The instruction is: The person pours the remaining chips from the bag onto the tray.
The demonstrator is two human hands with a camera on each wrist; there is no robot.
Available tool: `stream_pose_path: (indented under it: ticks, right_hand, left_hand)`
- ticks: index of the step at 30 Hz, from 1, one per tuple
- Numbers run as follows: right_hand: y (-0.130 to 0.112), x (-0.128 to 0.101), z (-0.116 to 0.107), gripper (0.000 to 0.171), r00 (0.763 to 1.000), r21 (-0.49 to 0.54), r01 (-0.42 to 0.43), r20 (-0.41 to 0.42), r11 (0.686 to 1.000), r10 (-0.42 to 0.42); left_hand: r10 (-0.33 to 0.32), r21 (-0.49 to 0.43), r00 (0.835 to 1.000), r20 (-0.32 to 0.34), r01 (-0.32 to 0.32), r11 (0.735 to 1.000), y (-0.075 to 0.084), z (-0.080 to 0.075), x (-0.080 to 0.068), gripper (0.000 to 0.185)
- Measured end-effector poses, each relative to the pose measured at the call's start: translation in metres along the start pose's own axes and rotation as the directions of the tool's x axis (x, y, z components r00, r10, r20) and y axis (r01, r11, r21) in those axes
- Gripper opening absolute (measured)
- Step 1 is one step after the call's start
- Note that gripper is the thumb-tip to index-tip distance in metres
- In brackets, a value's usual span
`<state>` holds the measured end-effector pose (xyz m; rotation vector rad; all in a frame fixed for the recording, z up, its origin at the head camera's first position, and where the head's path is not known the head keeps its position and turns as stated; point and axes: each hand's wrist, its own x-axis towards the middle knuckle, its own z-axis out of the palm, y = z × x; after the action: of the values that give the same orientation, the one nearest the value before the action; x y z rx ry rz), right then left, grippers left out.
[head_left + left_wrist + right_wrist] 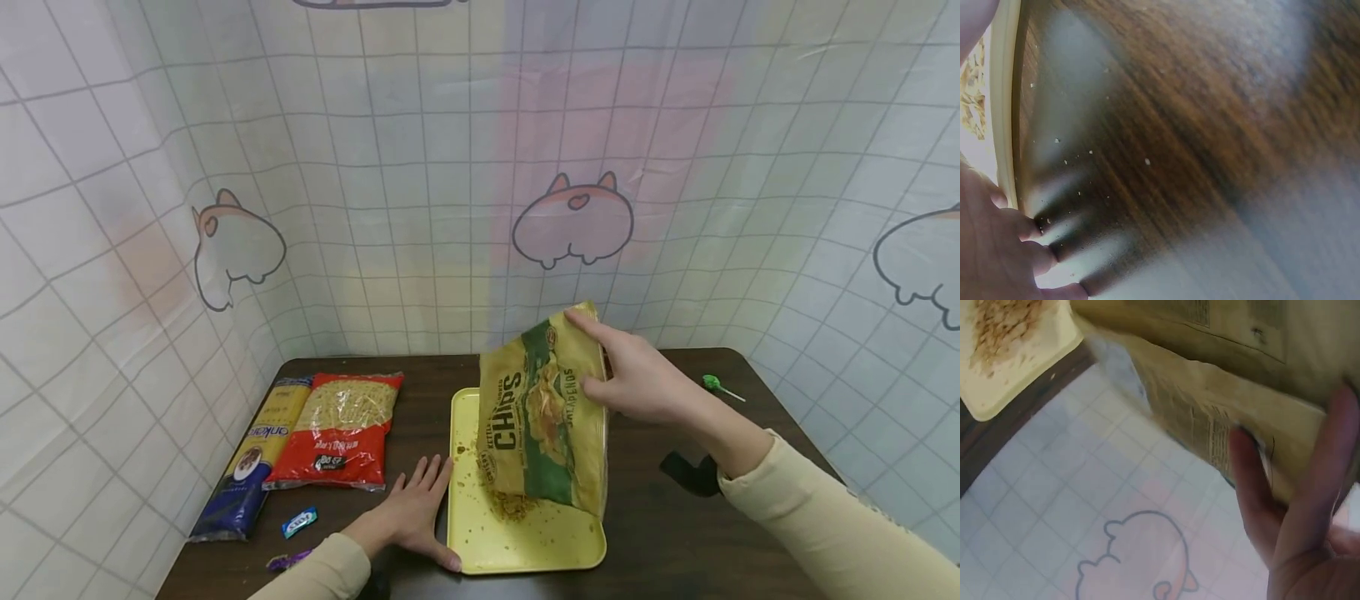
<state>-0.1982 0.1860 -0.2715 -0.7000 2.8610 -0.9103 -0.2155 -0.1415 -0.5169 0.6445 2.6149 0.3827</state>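
My right hand (637,375) grips a yellow-green bag of jalapeño chips (543,408) by its side edge, thumb on the front and other fingers behind. The bag hangs tilted over a yellow tray (555,554). Chip crumbs (512,505) lie heaped on the tray just below the bag. My left hand (420,508) rests with fingers spread at the tray's left edge. In the left wrist view, the fingertips (1038,256) press on the wood beside the tray rim (1002,106). The right wrist view shows the bag's back (1210,394) and the crumb pile (1007,328).
Left on the dark table (645,550) lie a red-and-clear pasta bag (337,433), a yellow-and-blue pasta pack (251,458), a small blue wrapped candy (300,522) and a purple wrapper (288,560). A green lollipop (712,382) sits back right. A black object (688,473) lies below my right wrist.
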Motion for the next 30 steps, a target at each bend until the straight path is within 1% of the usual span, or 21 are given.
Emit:
stream_pose_path:
  ticks: [6,11,13,22,25,30]
  right_hand:
    - [0.001,-0.002,-0.009,0.083,0.999,-0.048,-0.037,-0.032,0.998,0.036]
    - [0.006,-0.003,-0.015,0.083,0.999,-0.081,-0.051,-0.019,0.995,0.050]
    - [0.007,-0.003,-0.017,0.083,0.998,-0.075,-0.064,0.001,0.995,0.065]
    - [0.012,-0.004,-0.021,0.083,0.995,-0.063,-0.096,0.035,0.993,0.098]
    - [0.011,-0.005,-0.024,0.084,0.993,-0.076,-0.108,0.044,0.991,0.112]
    - [0.008,-0.007,-0.025,0.083,0.994,-0.104,-0.098,0.035,0.990,0.102]
  left_hand:
    - [-0.013,0.002,1.000,0.000,0.013,1.000,-0.001,0.002,0.003,0.145]
    - [-0.011,0.008,1.000,-0.010,0.011,1.000,0.000,0.004,0.003,0.143]
    - [-0.014,0.013,1.000,-0.010,0.014,1.000,0.000,0.004,0.002,0.143]
    - [-0.008,0.012,1.000,-0.009,0.009,1.000,-0.001,0.005,0.003,0.143]
    - [-0.010,0.014,1.000,-0.007,0.010,1.000,-0.001,0.005,0.003,0.143]
    - [-0.018,0.020,1.000,-0.007,0.018,1.000,-0.001,0.004,0.002,0.144]
